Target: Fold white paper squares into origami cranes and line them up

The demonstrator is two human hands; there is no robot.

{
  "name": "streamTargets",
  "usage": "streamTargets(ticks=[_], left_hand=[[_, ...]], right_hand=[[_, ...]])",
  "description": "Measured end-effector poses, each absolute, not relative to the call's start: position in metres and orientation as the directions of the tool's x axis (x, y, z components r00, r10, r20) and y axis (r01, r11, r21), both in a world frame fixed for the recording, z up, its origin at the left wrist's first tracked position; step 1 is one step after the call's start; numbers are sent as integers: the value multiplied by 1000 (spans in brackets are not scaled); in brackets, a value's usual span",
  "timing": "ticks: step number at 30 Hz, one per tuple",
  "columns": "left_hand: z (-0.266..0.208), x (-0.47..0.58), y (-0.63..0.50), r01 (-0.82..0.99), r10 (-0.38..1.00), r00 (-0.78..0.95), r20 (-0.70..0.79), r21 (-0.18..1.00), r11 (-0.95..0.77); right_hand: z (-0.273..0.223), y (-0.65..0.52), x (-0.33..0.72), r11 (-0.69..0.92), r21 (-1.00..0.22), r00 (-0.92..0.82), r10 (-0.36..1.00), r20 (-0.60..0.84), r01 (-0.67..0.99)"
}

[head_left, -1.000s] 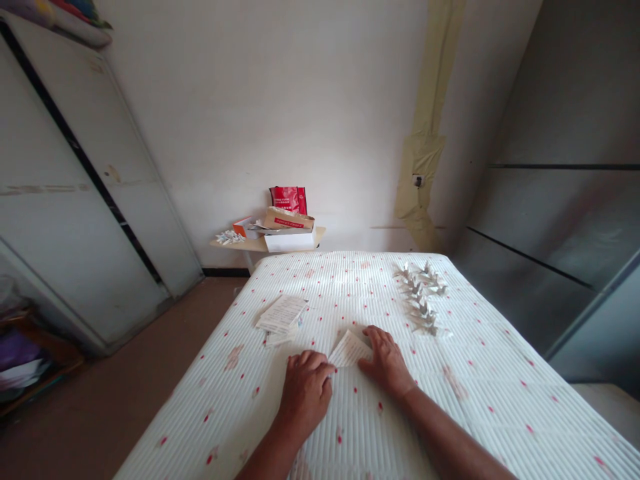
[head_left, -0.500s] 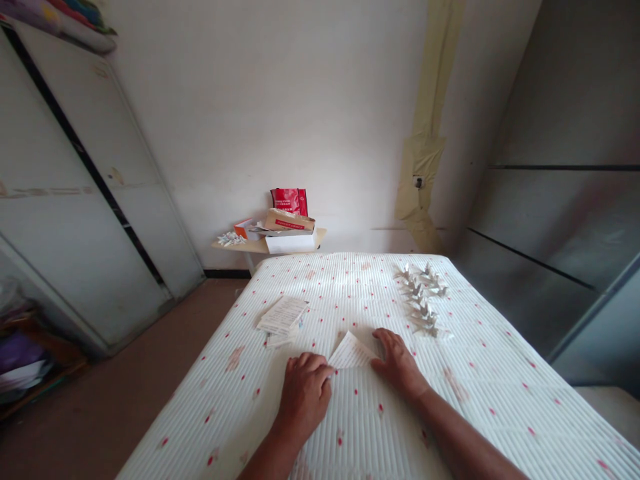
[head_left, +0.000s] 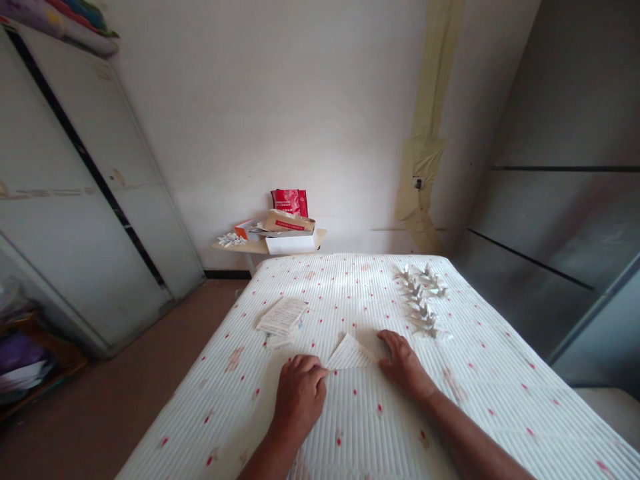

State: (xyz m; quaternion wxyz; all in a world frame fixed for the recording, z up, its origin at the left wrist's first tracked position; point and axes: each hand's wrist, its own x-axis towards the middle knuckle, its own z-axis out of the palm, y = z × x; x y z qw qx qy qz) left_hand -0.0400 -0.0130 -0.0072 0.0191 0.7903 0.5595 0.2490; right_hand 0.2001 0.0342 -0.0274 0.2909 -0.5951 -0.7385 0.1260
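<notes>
A lined paper with writing on it, folded into a triangle (head_left: 351,353), lies on the bed with its point facing away from me. At its left corner is my left hand (head_left: 303,388), fingers curled and thumb and forefinger pinched on the tip. My right hand (head_left: 404,363) rests by the right corner with fingers apart and nothing in them. To the left lies a stack of written paper sheets (head_left: 283,316). Several folded paper cranes (head_left: 420,308) stand in a cluster at the right.
The bed (head_left: 345,427) has a white ribbed cover with red spots. Behind its far edge, a small table (head_left: 255,247) bears a white box (head_left: 290,243), a red bag (head_left: 290,201) and a pile of small white pieces (head_left: 232,239). Cabinets flank both sides.
My right hand has shifted slightly right, away from the triangle's right corner. My left hand has drawn slightly left at the other corner. The triangle stays nearly in place.
</notes>
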Motion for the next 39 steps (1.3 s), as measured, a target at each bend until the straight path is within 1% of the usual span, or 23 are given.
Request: streamTargets(ticks=[8,12,14,16,21,24,27,30,39], left_hand=[[-11,-46,-8,875,909,173,379,365,-319],[-15,-45,-2,895,925,126,358,362,-262],[-16,-40,2,911,935,113,336,340,-232],[-14,-34,5,924,947,107,304,321,-207],[-1,-17,11,946,979,60,195,303,-118],[3,-13,13,943,985,51,164,317,-101],[1,-13,14,928,980,61,189,350,-125],[-3,-14,15,911,964,80,253,373,-173],[-8,-15,15,863,931,92,353,438,-251]], right_hand=[[-17,27,195,283,-528,-145,947,287,800],[-5,17,184,285,-445,-179,947,265,849],[-1,14,179,290,-401,-202,948,248,869],[2,13,176,280,-382,-203,952,228,881],[0,16,177,271,-385,-210,959,193,883],[-1,17,177,273,-396,-212,958,193,877],[-1,17,178,285,-406,-216,954,209,868],[-2,16,178,306,-413,-223,946,237,858],[-16,18,182,416,-478,-253,894,369,773]])
